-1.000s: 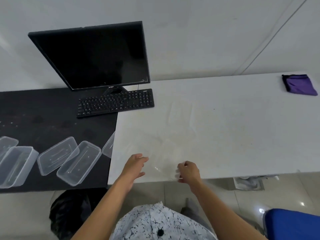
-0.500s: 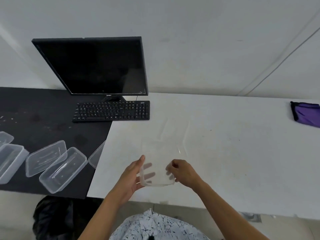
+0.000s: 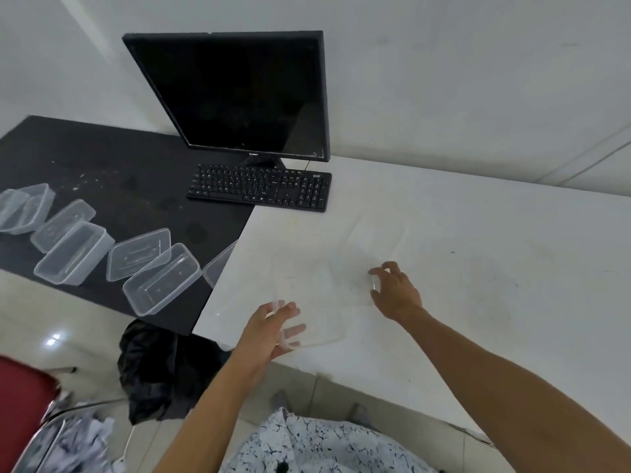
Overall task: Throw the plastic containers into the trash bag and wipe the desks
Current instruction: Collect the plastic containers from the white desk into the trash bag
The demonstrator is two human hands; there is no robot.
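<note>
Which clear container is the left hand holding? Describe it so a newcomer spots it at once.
Start at the white desk and go to its near edge. The held container sits there, gripped by the left hand. The other containers lie untouched on the black desk.

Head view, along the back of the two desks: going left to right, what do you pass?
Bare dark desk top → black flat monitor with black keyboard in front → bare white desk top.
</note>
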